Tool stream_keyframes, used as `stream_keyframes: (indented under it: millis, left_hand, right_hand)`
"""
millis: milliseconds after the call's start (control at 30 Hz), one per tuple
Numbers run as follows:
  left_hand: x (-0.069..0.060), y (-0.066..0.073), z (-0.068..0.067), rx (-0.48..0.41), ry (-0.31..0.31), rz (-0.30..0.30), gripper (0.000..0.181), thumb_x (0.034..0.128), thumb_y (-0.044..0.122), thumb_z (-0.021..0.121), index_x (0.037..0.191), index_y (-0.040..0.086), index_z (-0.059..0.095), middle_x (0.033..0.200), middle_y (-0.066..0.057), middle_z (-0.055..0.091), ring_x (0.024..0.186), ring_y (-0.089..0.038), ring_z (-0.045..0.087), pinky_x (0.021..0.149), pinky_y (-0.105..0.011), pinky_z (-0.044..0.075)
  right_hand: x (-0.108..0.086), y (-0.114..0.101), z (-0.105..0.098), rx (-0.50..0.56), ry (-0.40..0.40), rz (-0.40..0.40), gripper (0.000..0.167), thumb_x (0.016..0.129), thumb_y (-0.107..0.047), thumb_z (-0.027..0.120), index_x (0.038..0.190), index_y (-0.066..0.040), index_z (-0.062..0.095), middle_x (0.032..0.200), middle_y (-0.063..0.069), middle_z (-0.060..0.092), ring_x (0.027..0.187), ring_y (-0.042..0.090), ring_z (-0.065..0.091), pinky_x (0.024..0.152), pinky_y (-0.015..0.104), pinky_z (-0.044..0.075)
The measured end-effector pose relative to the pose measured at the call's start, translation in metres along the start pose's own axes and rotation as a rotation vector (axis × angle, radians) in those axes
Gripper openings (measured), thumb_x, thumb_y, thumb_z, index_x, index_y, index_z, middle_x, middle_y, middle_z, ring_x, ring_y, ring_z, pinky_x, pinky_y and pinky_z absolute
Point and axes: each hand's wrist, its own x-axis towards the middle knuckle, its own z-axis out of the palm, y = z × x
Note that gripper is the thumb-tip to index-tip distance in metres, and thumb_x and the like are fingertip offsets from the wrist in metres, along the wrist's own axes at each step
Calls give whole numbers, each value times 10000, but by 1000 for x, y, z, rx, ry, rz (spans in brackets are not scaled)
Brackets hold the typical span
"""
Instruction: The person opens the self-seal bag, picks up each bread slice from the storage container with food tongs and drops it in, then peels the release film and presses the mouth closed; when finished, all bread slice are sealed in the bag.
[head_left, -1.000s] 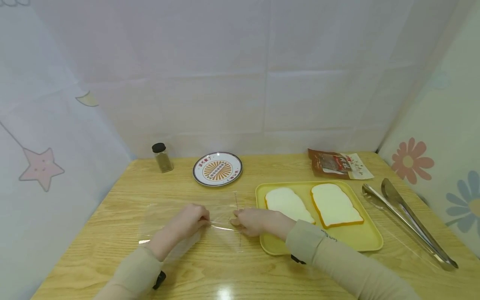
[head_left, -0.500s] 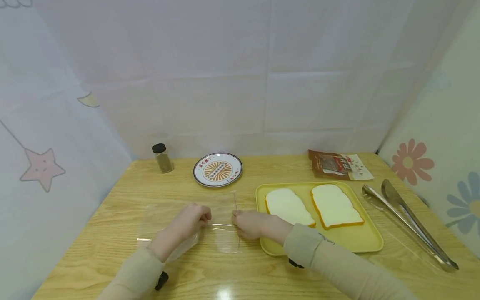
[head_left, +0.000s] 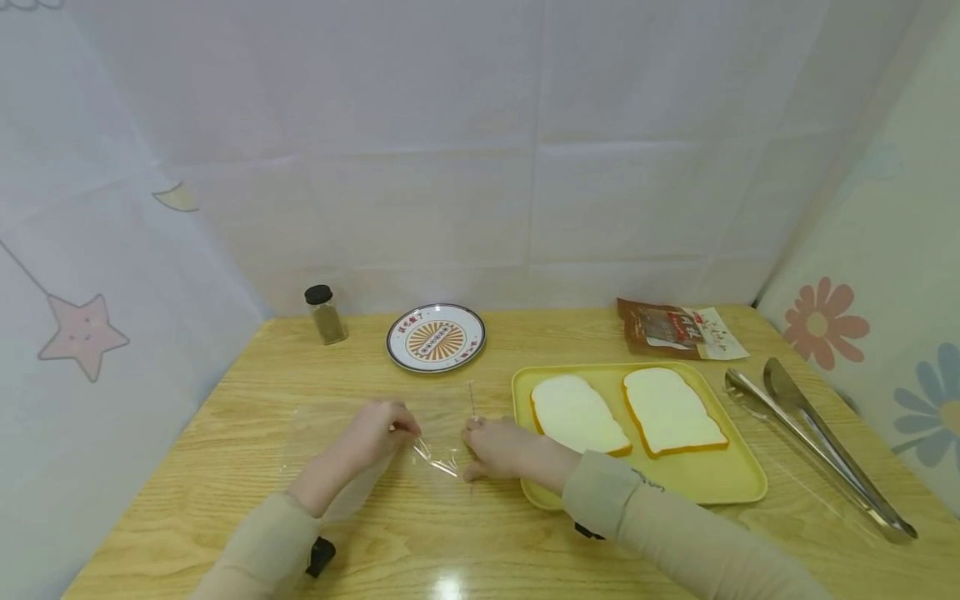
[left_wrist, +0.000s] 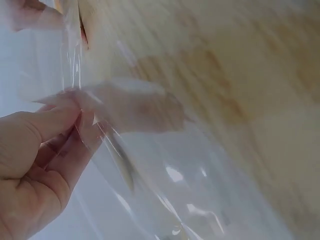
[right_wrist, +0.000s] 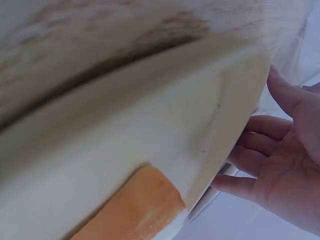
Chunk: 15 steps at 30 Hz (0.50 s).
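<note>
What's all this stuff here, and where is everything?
Table: one, light wood, across the foreground.
Tray: one, yellow, right of centre.
Bread slices: two, white with orange crusts, on the tray.
Clear plastic: one piece, colourless, left of the tray.
Tongs: one pair, silver, right of the tray.
Plate: one, white, orange-patterned, back centre-left.
Jar: one, clear with black lid, back left.
Packet: one, brown and white, back right.
Backdrop: count unclear, pale, printed, around the table.
Wrist pieces: two, black, at the cuffs.
Sleeves: two, beige, in the foreground.
Left hand: one, pinching the plastic.
Right hand: one, at the plastic's right end.
</note>
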Motion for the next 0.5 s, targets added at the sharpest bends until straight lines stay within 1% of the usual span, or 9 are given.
stream_keyframes:
  millis: [67,133,267,400,500]
  left_hand:
    - [0,-1,0,-21,3,-10,75,756,-33,720,741,40,719,732,-24,628,697,-118,607,635,-210,545]
    - [0,-1,0,-33,8,-25,80,759,-29,719,733,46,709,738,-20,636,707,-116,613,650,-217,550]
    - [0,-2,1,-54,25,-62,104,764,-33,717,706,47,681,720,-26,663,693,-105,612,624,-212,539]
    - [-1,-3,2,-85,44,-124,113,784,-44,698,707,31,661,720,-60,679,693,-125,624,603,-205,527]
    - [0,-3,2,-85,52,-152,113,795,-43,690,713,27,657,724,-70,682,688,-119,617,598,-202,521]
  right_hand:
    - [0,0,1,-5,3,-2,475,870,-449,634,1151,-66,612,1206,73,589,1144,218,570,935,456,500]
    - [-2,-1,-1,2,3,6,421,864,-419,653,1105,-75,630,1131,53,600,1096,203,585,913,423,508]
    - [-1,1,3,-6,36,-21,343,854,-404,669,1020,-105,644,999,21,594,977,181,602,821,360,522]
    - [-1,5,4,7,54,-64,303,856,-373,673,1001,-109,639,950,25,589,897,184,602,768,341,521]
    - [0,7,4,20,63,-94,285,857,-355,675,1022,-126,634,948,25,592,884,184,605,760,334,524]
